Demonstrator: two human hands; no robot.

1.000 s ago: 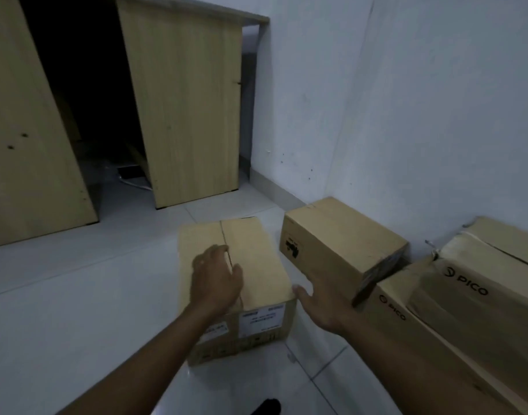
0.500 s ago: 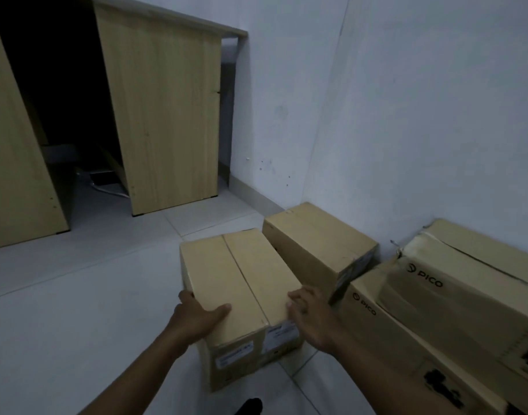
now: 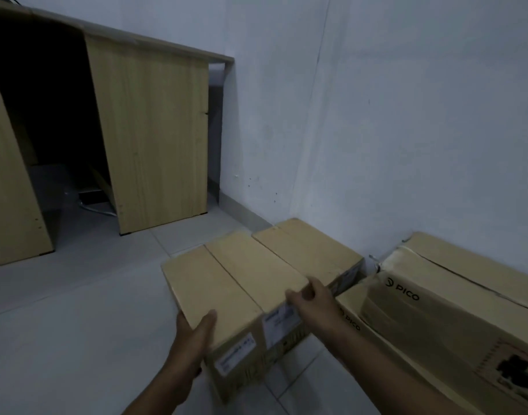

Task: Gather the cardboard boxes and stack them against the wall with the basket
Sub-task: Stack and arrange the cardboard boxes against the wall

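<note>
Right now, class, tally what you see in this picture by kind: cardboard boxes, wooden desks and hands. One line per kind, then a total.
Cardboard boxes: 4 (held box, box by the wall, lower PICO box, upper PICO box)
Wooden desks: 1
Hands: 2 (left hand, right hand)
Total: 7

"pico" on two cardboard boxes (image 3: pixel 412 298)

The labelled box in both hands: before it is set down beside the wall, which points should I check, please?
1. Left hand grips the near left corner of the labelled box: ok.
2. Right hand grips the near right edge: ok.
3. Box top held level: not ok, it looks tilted.
4. Box beside the wall has a bare, flat top: ok.
5. PICO boxes clear of the path: cannot tell.
6. Basket in view: not ok.
</note>
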